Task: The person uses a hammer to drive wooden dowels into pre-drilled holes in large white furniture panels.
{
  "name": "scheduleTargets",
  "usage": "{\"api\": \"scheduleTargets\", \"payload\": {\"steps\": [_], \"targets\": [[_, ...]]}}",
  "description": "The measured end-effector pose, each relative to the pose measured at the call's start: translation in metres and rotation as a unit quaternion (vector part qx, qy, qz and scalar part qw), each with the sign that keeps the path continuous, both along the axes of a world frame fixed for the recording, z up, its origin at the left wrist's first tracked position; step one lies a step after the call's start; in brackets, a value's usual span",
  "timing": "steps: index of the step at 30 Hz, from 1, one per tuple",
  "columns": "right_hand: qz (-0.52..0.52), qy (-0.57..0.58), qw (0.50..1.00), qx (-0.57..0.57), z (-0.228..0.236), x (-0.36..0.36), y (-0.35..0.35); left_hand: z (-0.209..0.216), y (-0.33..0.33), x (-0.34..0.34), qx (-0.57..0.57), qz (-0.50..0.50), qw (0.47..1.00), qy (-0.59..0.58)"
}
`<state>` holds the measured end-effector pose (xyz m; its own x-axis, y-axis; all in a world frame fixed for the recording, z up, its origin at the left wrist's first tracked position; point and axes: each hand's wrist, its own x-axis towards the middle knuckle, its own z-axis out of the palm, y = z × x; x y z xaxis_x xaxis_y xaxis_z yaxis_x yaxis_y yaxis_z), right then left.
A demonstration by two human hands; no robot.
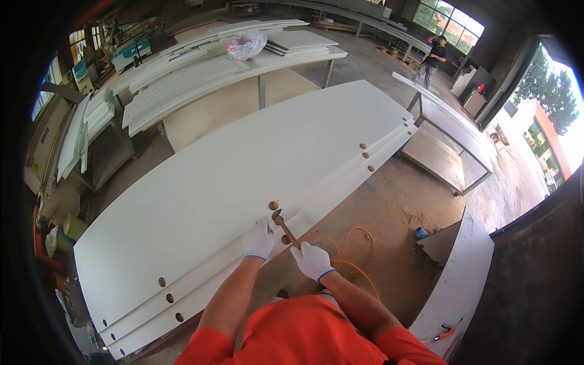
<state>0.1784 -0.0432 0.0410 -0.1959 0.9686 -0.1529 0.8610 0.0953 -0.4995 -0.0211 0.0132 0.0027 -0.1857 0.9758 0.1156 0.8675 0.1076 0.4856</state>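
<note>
Right hand (312, 260) gripping hammer (285, 229) by wooden handle, frame centre; left hand (260, 239) flat, steadying white panel (243, 176); panel likely stiff, heavy; hammer head-heavy.

White panels (243, 176): smooth matt laminate, bored holes showing brown core. Hammer (283, 226): wooden handle, dark metal head. Left hand (260, 239) and right hand (312, 260): white knit cloth gloves (blue cuff trim). Floor (389, 207): rough, dusty with sawdust. Orange hose (356, 252): glossy plastic. Plastic bag (246, 44): thin crinkled film. Far desk (453, 131): bare metal frame.
</note>
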Motion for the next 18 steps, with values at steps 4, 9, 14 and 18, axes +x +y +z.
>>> {"api": "scheduleTargets", "payload": {"steps": [4,9,14,18], "targets": [[-0.012,0.007,1.0,0.016,0.001,-0.003,-0.005,0.0,-0.003,0.002,0.052,-0.01,0.998,-0.022],[-0.002,0.011,0.997,0.072,-0.008,-0.005,-0.009,-0.003,-0.003,-0.004,0.036,-0.028,0.999,0.029],[0.017,-0.03,0.999,0.004,-0.008,-0.001,-0.005,-0.009,-0.002,-0.001,0.086,-0.026,0.996,0.015],[0.008,-0.003,0.999,0.037,0.003,-0.012,-0.01,-0.013,-0.007,-0.011,0.085,0.006,0.995,0.05]]}}
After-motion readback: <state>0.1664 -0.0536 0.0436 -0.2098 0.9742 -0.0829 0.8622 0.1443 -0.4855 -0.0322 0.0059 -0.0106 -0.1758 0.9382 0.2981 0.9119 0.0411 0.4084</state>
